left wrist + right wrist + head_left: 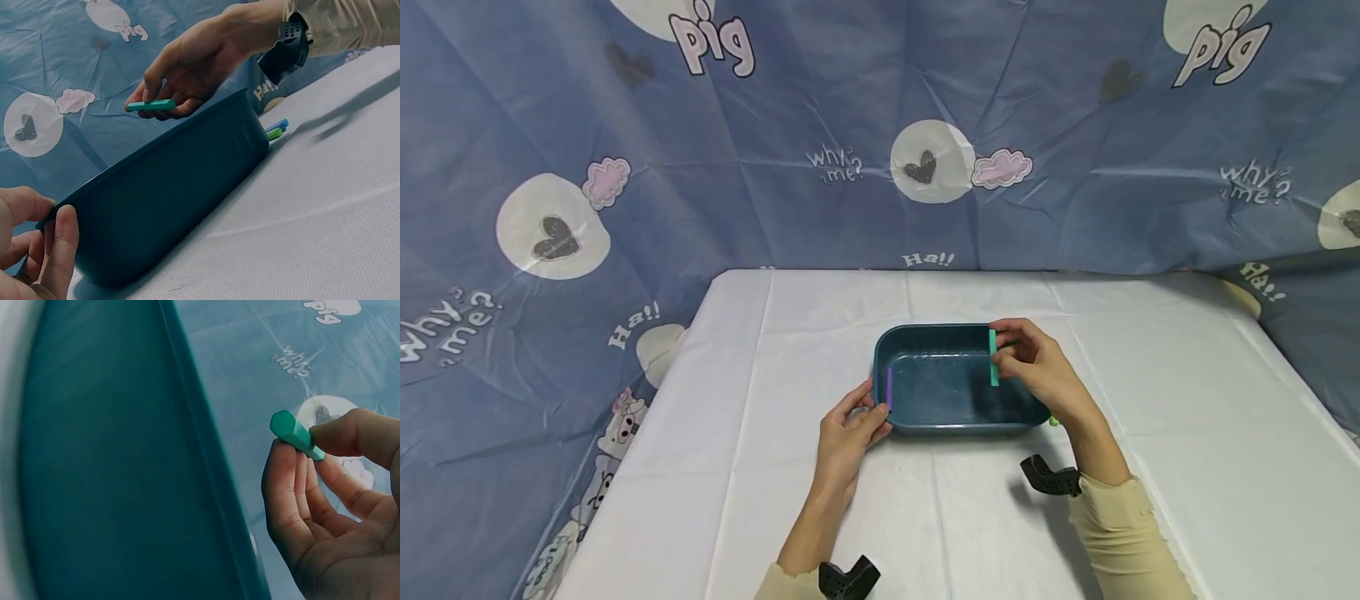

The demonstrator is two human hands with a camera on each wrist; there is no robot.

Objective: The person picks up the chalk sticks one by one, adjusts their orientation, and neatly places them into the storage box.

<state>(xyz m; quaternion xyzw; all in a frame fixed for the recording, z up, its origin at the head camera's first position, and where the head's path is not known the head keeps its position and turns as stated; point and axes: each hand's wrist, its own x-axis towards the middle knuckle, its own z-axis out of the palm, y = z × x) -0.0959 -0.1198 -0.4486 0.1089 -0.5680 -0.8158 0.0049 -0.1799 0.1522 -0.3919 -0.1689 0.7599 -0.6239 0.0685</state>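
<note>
My right hand point(1037, 362) has its thumb and fingertips drawn together in a pinch on a teal-green stick point(993, 358), whose hexagonal end shows in the right wrist view. I hold it above the dark teal box point(936, 385), at the end nearest that hand; the left wrist view shows the stick higher than the rim, apart from the box. My left hand point(846, 429) pinches the box's rim at the opposite end, by the near corner, thumb and fingers on either side of the wall. Inside, just past my left fingertips, is a purple stick point(890, 388); I can't tell whether it lies flat or leans. Below my right hand, just outside the box, the ends of a lime-green stick point(274, 134) and a blue stick point(280, 125) poke out on the white-covered desk point(940, 517). Beyond both hands hangs a blue printed cloth point(820, 217).
</note>
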